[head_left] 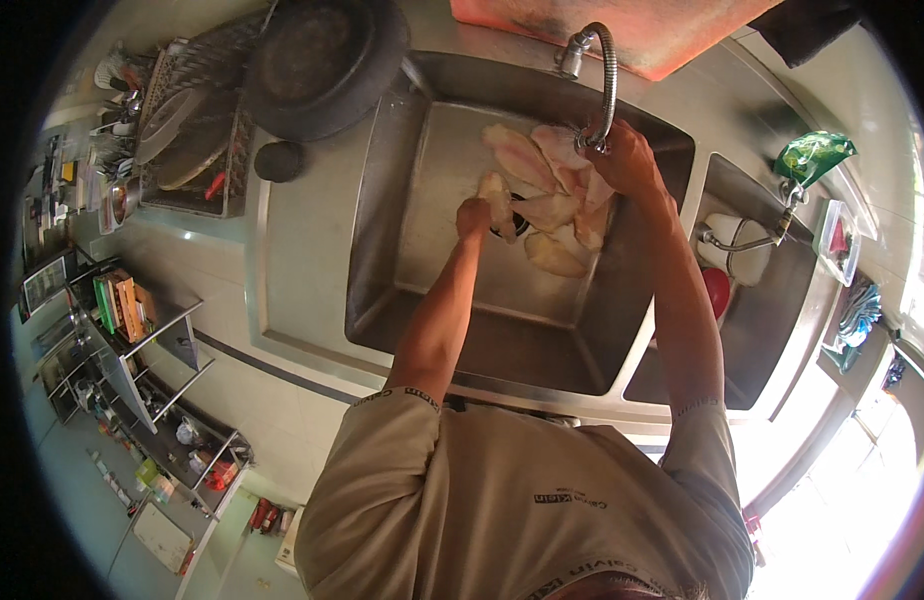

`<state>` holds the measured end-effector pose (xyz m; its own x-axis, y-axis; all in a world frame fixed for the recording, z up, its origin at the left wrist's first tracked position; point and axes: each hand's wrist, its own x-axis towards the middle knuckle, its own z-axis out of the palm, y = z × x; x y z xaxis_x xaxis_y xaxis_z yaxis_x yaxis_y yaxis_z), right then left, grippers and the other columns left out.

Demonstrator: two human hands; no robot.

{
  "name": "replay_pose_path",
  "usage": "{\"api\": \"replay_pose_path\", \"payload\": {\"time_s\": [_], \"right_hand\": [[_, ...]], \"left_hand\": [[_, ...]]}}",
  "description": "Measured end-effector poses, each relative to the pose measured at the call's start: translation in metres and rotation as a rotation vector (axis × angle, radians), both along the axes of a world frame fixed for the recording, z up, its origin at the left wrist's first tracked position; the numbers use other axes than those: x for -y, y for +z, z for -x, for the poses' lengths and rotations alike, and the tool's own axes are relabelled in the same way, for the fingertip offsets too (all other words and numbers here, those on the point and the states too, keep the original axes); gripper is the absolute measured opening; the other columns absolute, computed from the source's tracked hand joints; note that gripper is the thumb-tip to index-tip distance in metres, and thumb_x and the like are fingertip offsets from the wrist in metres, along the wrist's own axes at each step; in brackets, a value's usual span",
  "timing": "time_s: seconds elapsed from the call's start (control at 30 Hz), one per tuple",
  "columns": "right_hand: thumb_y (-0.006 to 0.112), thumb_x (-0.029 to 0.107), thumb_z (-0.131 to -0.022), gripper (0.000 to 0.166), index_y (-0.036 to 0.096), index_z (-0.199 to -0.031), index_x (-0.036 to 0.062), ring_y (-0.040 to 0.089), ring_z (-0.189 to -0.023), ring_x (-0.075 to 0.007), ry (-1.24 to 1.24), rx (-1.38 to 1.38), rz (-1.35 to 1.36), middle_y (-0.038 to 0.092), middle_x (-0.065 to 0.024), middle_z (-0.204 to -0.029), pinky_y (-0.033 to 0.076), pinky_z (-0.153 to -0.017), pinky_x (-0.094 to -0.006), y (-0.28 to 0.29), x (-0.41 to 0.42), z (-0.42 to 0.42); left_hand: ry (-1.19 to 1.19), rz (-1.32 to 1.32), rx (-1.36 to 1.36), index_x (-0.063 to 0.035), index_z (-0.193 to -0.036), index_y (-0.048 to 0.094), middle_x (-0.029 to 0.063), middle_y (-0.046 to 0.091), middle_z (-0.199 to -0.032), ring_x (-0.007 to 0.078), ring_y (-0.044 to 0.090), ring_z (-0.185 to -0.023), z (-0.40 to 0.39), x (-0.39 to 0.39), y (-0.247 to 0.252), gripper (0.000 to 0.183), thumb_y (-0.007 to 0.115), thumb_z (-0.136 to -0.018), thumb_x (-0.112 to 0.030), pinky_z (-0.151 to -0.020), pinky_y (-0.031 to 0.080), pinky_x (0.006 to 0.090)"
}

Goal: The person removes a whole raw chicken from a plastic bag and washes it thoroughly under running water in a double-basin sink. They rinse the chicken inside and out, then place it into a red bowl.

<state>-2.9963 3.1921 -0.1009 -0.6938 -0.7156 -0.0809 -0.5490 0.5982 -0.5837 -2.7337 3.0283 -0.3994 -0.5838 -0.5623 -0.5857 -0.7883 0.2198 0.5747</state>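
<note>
Several raw pale fillets (522,157) lie in the large stainless steel sink (462,352), mostly around its far right part. My left hand (474,217) grips one fillet (495,193) beside the dark drain (520,217). At the sink's far right, my right hand (625,159) is closed around the end of the flexible metal faucet hose (609,82). The faucet's outlet points down over the fillets. Another fillet (553,255) lies flat nearest to me, apart from my hands. Whether water is running is hard to tell.
Left of the sink are a large black pan (323,60), a dark round object (278,161) and a dish rack (196,199). A reddish board (619,30) stands behind. The smaller right basin (754,337) holds a white container (739,262) and a red item (715,292).
</note>
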Motion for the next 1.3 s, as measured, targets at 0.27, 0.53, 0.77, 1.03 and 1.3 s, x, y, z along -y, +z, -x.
{"api": "replay_pose_path", "payload": {"time_s": [0.27, 0.53, 0.77, 1.03, 1.3], "right_hand": [[0.081, 0.021, -0.082, 0.028, 0.074, -0.106, 0.0088, 0.074, -0.095, -0.0247, -0.002, 0.300, -0.157, 0.077, -0.0095, -0.099, 0.056, -0.086, -0.0383, 0.030, -0.008, -0.005], [0.081, 0.035, -0.078, 0.040, 0.075, -0.109, 0.0103, 0.070, -0.101, -0.0394, -0.047, 0.336, -0.200, 0.074, -0.0174, -0.105, 0.055, -0.089, -0.0476, 0.040, -0.022, -0.001], [0.080, 0.019, -0.083, 0.029, 0.074, -0.110, 0.0098, 0.073, -0.095, -0.0279, -0.069, 0.219, -0.173, 0.075, -0.0115, -0.098, 0.056, -0.087, -0.0390, 0.052, -0.021, -0.011], [0.081, 0.016, -0.083, 0.030, 0.073, -0.111, 0.0087, 0.074, -0.093, -0.0311, -0.126, 0.065, -0.091, 0.074, -0.0141, -0.097, 0.056, -0.083, -0.0408, 0.031, -0.014, -0.020], [0.080, 0.016, -0.085, 0.025, 0.073, -0.106, 0.0073, 0.073, -0.089, -0.0282, -0.102, 0.272, 0.237, 0.073, -0.0136, -0.096, 0.056, -0.079, -0.0412, 0.010, 0.023, -0.043]], "left_hand": [[-0.174, -0.042, 0.101, -0.0051, -0.092, 0.071, 0.0114, 0.069, -0.090, 0.0205, 0.067, -0.075, -0.030, -0.037, -0.009, 0.015, 0.062, -0.095, -0.016, -0.072, 0.055, 0.0404], [-0.163, -0.136, 0.124, -0.0085, -0.114, 0.071, 0.0103, 0.073, -0.106, 0.0291, 0.070, -0.101, 0.006, -0.036, -0.018, 0.025, 0.066, -0.093, -0.021, -0.085, 0.052, 0.0448], [0.784, -0.818, -0.103, -0.0109, -0.141, 0.052, 0.0049, 0.057, -0.138, 0.0223, 0.052, -0.130, 0.052, -0.026, 0.069, 0.048, 0.062, -0.099, -0.031, -0.106, 0.038, 0.0481], [0.580, -0.687, -0.141, -0.0120, -0.139, 0.056, 0.0056, 0.065, -0.125, 0.0226, 0.061, -0.117, 0.032, 0.008, 0.023, 0.039, 0.055, -0.103, -0.029, -0.097, 0.048, 0.0424], [0.834, -0.960, -0.293, -0.0092, -0.122, 0.064, 0.0067, 0.070, -0.110, 0.0195, 0.064, -0.100, 0.063, -0.071, 0.092, 0.032, 0.061, -0.099, -0.032, -0.087, 0.053, 0.0403]]}}
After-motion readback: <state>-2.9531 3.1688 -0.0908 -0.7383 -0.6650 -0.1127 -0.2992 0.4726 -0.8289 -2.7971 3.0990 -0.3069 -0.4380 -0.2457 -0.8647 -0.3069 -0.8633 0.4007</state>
